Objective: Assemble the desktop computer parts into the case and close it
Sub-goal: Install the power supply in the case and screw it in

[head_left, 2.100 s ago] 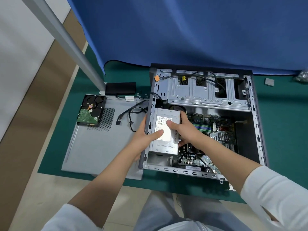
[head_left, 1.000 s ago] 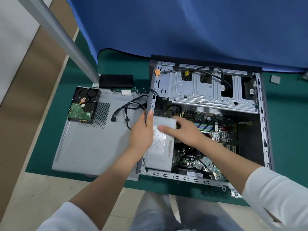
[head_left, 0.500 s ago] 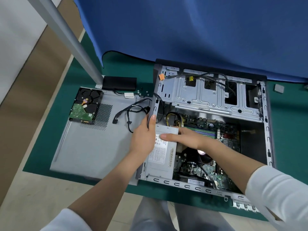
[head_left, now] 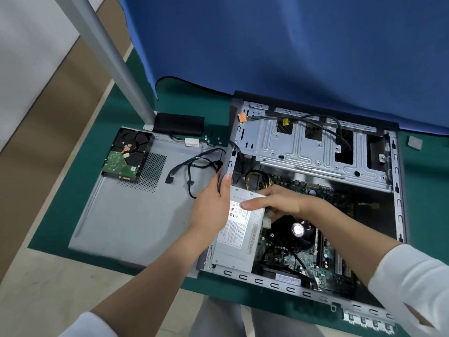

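Atop power supply (head_left: 239, 235), white label (head_left: 237, 228), print unreadable

A blue cloth (head_left: 291, 49) hangs at the far side over the green mat (head_left: 116, 110); a grey metal pole (head_left: 109, 62) slants at left.
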`<state>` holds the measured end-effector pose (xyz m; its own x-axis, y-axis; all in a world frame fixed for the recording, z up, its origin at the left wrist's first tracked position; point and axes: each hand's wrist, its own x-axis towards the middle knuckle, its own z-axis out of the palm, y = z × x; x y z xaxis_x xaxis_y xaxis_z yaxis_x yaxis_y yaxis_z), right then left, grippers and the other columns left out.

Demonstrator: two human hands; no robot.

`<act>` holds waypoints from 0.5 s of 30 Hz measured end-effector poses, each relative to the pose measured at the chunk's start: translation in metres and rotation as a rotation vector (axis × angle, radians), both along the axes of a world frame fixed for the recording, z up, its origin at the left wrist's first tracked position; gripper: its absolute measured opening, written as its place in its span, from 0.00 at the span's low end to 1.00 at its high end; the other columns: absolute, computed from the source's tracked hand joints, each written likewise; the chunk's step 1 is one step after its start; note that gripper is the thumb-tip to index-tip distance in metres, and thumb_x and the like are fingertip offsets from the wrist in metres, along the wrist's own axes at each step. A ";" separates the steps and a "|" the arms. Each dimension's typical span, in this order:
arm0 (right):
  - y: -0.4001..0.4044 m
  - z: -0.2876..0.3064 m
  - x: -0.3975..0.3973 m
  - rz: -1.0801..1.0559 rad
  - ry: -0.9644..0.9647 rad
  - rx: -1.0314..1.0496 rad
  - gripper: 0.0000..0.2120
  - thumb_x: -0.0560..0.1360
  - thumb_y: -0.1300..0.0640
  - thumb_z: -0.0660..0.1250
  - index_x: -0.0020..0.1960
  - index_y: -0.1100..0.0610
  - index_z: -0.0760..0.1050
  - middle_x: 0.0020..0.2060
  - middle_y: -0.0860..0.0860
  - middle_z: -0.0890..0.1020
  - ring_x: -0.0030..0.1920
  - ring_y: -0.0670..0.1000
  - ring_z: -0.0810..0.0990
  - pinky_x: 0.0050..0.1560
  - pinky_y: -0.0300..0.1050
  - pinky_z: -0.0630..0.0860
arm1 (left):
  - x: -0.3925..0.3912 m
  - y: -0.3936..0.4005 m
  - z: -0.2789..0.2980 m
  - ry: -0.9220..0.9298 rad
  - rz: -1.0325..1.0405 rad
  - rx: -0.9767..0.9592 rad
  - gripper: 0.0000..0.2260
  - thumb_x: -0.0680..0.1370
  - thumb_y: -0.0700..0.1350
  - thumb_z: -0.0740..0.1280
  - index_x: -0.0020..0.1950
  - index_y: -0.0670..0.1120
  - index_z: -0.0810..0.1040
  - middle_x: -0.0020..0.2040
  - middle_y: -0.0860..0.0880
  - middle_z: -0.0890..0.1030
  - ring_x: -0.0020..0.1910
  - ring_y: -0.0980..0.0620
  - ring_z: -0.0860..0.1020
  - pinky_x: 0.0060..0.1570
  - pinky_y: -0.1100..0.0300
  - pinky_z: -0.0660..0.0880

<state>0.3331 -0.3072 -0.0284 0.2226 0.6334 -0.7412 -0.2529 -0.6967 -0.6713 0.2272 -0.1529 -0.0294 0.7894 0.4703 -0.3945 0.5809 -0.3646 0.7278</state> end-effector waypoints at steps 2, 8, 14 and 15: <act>0.006 0.005 0.007 0.055 -0.038 -0.019 0.21 0.60 0.34 0.73 0.43 0.49 0.84 0.36 0.47 0.81 0.34 0.44 0.76 0.37 0.38 0.75 | 0.001 0.001 0.000 0.005 0.001 -0.010 0.23 0.79 0.65 0.47 0.66 0.58 0.70 0.43 0.62 0.76 0.43 0.63 0.74 0.42 0.60 0.68; 0.007 0.002 -0.005 0.051 -0.032 0.020 0.21 0.65 0.33 0.68 0.55 0.40 0.78 0.49 0.40 0.84 0.51 0.44 0.82 0.59 0.47 0.74 | 0.000 0.000 0.001 0.011 0.009 -0.006 0.22 0.80 0.65 0.47 0.68 0.58 0.69 0.41 0.64 0.74 0.39 0.68 0.72 0.35 0.70 0.64; 0.009 0.000 -0.022 -0.066 -0.147 0.026 0.26 0.61 0.29 0.71 0.55 0.38 0.78 0.52 0.37 0.82 0.55 0.40 0.79 0.65 0.46 0.71 | -0.001 0.000 0.001 -0.006 0.016 -0.030 0.23 0.80 0.63 0.48 0.69 0.57 0.69 0.47 0.62 0.74 0.45 0.61 0.72 0.39 0.69 0.65; 0.009 -0.002 -0.025 -0.112 -0.159 0.040 0.25 0.61 0.30 0.71 0.54 0.39 0.79 0.50 0.38 0.83 0.53 0.40 0.80 0.64 0.46 0.72 | 0.000 0.000 0.000 -0.010 0.013 -0.031 0.23 0.80 0.63 0.48 0.69 0.56 0.69 0.48 0.61 0.74 0.47 0.59 0.72 0.41 0.67 0.65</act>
<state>0.3083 -0.2979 -0.0302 0.4055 0.6261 -0.6660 -0.2162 -0.6422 -0.7354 0.2269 -0.1524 -0.0292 0.7873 0.4683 -0.4009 0.5778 -0.3338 0.7448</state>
